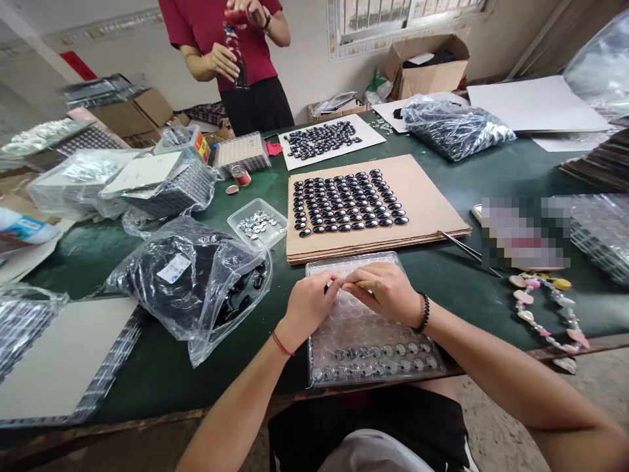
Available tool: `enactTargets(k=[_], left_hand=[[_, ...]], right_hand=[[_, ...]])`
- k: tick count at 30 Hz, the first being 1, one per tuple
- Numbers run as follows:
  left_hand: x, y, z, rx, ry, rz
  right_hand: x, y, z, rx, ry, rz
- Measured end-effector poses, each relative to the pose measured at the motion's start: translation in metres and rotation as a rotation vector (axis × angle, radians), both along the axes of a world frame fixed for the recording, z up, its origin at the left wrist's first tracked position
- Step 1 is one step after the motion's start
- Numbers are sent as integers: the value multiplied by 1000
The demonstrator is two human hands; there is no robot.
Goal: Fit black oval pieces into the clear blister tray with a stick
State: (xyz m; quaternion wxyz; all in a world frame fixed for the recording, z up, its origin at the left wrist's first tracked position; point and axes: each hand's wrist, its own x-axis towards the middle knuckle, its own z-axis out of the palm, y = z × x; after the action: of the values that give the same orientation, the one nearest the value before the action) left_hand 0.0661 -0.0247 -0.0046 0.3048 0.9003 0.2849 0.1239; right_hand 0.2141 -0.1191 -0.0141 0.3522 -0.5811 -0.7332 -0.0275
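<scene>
Both hands meet over a clear plastic tray (363, 328) at the table's front edge. My left hand (312, 298) has thumb and index finger pressed together; what they hold, if anything, is hidden. Against its fingertips rests my right hand (386, 292), fingers curled in a pinch, its contents too small to make out. Small round metallic pieces (376, 368) fill two rows of pockets near the tray's front. Just beyond the tray, a stack of brown cardboard (427, 196) bears rows of shiny black oval pieces (344, 200).
A plastic bag of black pieces (181, 282) and a small box of metal parts (258, 223) lie left. Tweezers (469, 249), a phone (525, 233) and a beaded string (523, 298) lie right. Across the table a person (230, 46) holds a bottle (238, 59).
</scene>
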Motion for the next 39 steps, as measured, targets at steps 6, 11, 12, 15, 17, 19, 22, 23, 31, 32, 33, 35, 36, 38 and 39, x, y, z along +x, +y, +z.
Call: enactTargets(k=[6,11,12,15,17,19,22,23,31,32,33,35,36,38,39], left_hand=[[0,4,1,-10,1,19],[-1,11,6,-202,-136,125],[-1,12,7,-251,-183,151],[-1,10,9,-424,-262,136],[1,7,8,-525,-257,62],[2,2,7,-571,-262,17],[1,-2,6,-542,-281,10],[0,-2,6,-518,-275,7],[-19,61,6,247,-369,492],[-21,68,4,305,-388,572],[-22,72,2,333,-424,609],[-20,67,-2,276,-503,563],[-18,59,-4,190,-530,504],[-10,36,-6,-64,-495,347],[-6,25,-7,-184,-452,284]], right_hand=[[0,-1,1,-28,100,-79],[1,-2,5,11,239,-145],[2,-2,6,28,292,-162],[1,-4,8,81,451,-186],[-1,-5,9,122,518,-170],[-3,-7,10,147,544,-148],[-6,-8,13,165,580,-129],[-7,-9,13,175,609,-129],[-1,-9,11,264,875,-153],[-1,-9,10,253,864,-150],[-2,-9,10,240,851,-146],[-3,-8,9,214,829,-138],[-4,-8,9,204,820,-134],[-5,-9,9,192,795,-121],[-6,-9,9,192,778,-113]])
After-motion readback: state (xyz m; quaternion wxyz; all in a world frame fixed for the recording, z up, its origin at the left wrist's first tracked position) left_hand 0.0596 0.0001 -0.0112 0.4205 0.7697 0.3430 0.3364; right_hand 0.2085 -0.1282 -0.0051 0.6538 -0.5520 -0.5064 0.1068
